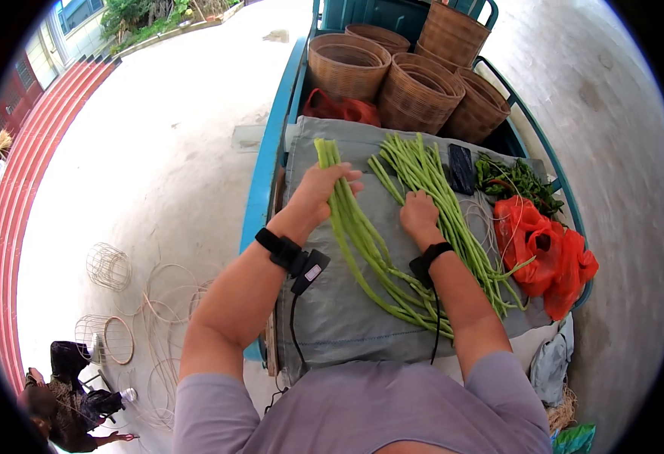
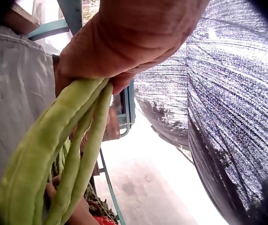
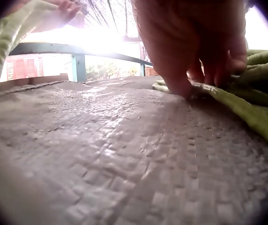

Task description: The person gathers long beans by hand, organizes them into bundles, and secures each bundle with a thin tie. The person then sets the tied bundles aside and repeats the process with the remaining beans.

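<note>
The left hand (image 1: 318, 191) grips a bunch of long green beans (image 1: 351, 219) near one end; the beans droop toward the near side of the grey woven sheet (image 1: 317, 303). In the left wrist view that hand (image 2: 129, 42) curls round the bean ends (image 2: 54, 136). The right hand (image 1: 420, 216) is at the left edge of a larger pile of beans (image 1: 442, 189) lying on the sheet. Seen from the right wrist, its fingers (image 3: 185, 86) point down onto a bean (image 3: 246, 110); whether they pinch it is partly hidden.
Woven baskets (image 1: 347, 64) stand at the cart's far end. To the right lie a dark packet (image 1: 461, 168), green peppers (image 1: 517, 181) and a red plastic bag (image 1: 544, 250). The blue cart rail (image 1: 268, 166) runs along the left; a person (image 1: 63, 401) is at lower left, near wire frames (image 1: 109, 266).
</note>
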A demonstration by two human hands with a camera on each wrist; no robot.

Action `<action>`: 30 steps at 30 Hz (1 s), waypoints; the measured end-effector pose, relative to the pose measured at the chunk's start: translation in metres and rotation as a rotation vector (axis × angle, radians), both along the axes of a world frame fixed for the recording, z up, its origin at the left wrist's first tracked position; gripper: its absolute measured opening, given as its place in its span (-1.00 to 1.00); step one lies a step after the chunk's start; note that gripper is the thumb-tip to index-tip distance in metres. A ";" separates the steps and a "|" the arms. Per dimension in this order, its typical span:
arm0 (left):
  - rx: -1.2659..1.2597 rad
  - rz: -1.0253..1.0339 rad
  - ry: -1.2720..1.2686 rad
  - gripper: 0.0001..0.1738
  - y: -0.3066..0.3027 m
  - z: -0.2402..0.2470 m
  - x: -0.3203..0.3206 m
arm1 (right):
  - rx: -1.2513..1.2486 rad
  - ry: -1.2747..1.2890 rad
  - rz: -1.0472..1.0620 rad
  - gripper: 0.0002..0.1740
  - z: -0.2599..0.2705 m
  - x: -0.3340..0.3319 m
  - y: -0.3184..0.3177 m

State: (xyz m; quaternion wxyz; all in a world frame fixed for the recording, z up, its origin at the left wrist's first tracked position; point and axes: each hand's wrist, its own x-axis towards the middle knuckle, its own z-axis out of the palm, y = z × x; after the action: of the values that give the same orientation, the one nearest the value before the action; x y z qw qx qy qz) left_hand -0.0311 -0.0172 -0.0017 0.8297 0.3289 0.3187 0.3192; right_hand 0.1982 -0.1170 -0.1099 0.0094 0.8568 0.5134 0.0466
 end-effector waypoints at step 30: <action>0.088 -0.144 -0.160 -0.65 -0.006 0.012 -0.001 | 0.660 1.130 0.275 -0.71 0.069 -0.102 -0.064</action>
State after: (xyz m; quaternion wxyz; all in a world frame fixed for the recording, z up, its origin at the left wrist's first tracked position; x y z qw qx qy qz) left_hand -0.0322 -0.0236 0.0103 0.8581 0.3605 0.2128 0.2975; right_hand 0.0961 -0.1807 -0.0411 -0.5296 0.6342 0.5028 -0.2539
